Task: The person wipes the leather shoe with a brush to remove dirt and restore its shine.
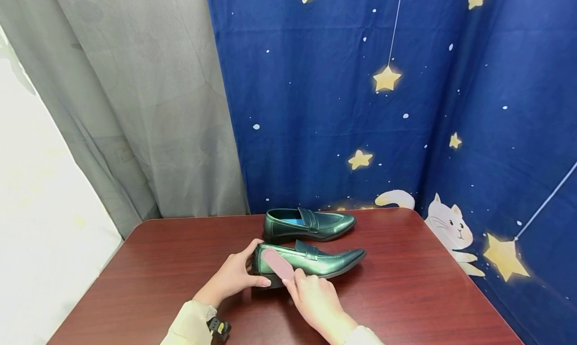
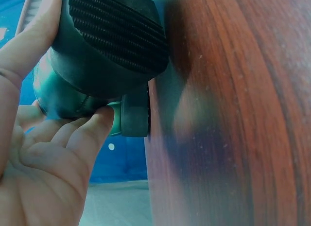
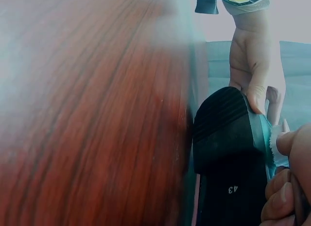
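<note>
A dark green loafer (image 1: pixel 293 261) is tilted on the table, its black sole (image 3: pixel 226 163) facing the right wrist camera. My left hand (image 1: pixel 234 275) grips the loafer round its heel, thumb low on the near side and fingers behind; the ridged heel (image 2: pixel 116 36) shows in the left wrist view. In my right hand (image 1: pixel 315 297) is a pink-backed brush (image 1: pixel 278 264), its pale bristles (image 3: pixel 277 146) against the shoe's near side by the heel. Its handle is hidden in my fist. The matching loafer (image 1: pixel 311 225) stands upright just behind.
The reddish-brown wooden table (image 1: pixel 171 265) ends at a back edge close behind the second loafer. A grey curtain (image 1: pixel 180 109) and a blue star-patterned curtain (image 1: pixel 315 109) hang beyond it. A black wrist device (image 1: pixel 219 328) sits at my left cuff.
</note>
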Action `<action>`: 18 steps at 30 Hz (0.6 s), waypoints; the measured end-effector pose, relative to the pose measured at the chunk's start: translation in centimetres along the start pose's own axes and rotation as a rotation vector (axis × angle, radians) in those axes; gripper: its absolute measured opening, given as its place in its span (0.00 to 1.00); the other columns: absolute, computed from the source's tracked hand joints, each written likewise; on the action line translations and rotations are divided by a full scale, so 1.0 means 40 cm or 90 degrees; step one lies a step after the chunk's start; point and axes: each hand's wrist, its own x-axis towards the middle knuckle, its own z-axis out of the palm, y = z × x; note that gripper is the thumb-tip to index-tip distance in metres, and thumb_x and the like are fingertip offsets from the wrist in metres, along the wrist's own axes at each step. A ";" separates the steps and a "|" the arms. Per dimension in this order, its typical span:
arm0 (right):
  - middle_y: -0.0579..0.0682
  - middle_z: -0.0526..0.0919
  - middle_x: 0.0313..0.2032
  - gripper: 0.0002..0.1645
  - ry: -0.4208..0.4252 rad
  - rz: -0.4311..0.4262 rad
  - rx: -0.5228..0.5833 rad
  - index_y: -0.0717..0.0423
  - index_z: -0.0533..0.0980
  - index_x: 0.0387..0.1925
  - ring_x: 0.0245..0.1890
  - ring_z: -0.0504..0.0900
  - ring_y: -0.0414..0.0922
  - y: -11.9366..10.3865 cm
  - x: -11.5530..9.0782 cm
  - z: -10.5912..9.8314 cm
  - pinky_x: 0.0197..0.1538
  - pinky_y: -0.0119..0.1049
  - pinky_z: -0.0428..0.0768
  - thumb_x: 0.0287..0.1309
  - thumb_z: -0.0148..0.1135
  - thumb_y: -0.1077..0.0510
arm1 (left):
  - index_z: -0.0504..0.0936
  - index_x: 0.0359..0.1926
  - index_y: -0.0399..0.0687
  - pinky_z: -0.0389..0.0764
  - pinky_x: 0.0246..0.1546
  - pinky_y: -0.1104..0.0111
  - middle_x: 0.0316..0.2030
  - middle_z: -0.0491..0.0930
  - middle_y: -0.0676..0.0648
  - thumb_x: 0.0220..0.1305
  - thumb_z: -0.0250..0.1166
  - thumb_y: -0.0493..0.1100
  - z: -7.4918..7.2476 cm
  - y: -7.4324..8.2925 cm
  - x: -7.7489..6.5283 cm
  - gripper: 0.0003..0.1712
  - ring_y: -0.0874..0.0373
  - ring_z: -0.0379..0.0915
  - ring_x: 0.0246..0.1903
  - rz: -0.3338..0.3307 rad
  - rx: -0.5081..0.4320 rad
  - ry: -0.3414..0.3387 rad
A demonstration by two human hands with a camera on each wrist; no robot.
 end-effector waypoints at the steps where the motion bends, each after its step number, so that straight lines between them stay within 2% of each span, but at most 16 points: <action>1: 0.49 0.73 0.12 0.22 0.002 0.001 0.001 0.50 0.68 0.24 0.11 0.76 0.50 0.003 -0.001 -0.002 0.14 0.41 0.65 0.65 0.64 0.42 | 0.66 0.68 0.66 0.81 0.57 0.64 0.58 0.80 0.50 0.45 0.83 0.56 0.000 0.000 0.000 0.51 0.58 0.77 0.59 -0.001 0.002 0.001; 6: 0.48 0.72 0.11 0.23 -0.001 0.012 0.008 0.49 0.68 0.24 0.12 0.76 0.51 0.018 -0.007 -0.009 0.15 0.42 0.65 0.66 0.63 0.41 | 0.65 0.69 0.64 0.80 0.58 0.61 0.60 0.79 0.48 0.45 0.83 0.56 0.000 0.003 0.000 0.52 0.54 0.76 0.62 -0.004 0.009 0.001; 12: 0.45 0.70 0.11 0.23 -0.005 0.025 0.016 0.49 0.67 0.24 0.11 0.75 0.50 0.038 -0.015 -0.014 0.15 0.41 0.64 0.67 0.62 0.40 | 0.65 0.69 0.64 0.80 0.58 0.61 0.59 0.80 0.49 0.45 0.83 0.56 0.000 0.004 0.000 0.52 0.55 0.77 0.61 -0.009 0.004 -0.003; 18: 0.45 0.70 0.11 0.22 -0.041 0.050 0.022 0.48 0.67 0.25 0.12 0.75 0.49 0.063 -0.023 -0.028 0.16 0.41 0.64 0.67 0.62 0.40 | 0.64 0.70 0.63 0.79 0.59 0.61 0.60 0.79 0.47 0.45 0.83 0.54 -0.002 0.006 -0.001 0.53 0.55 0.76 0.62 -0.016 -0.017 -0.009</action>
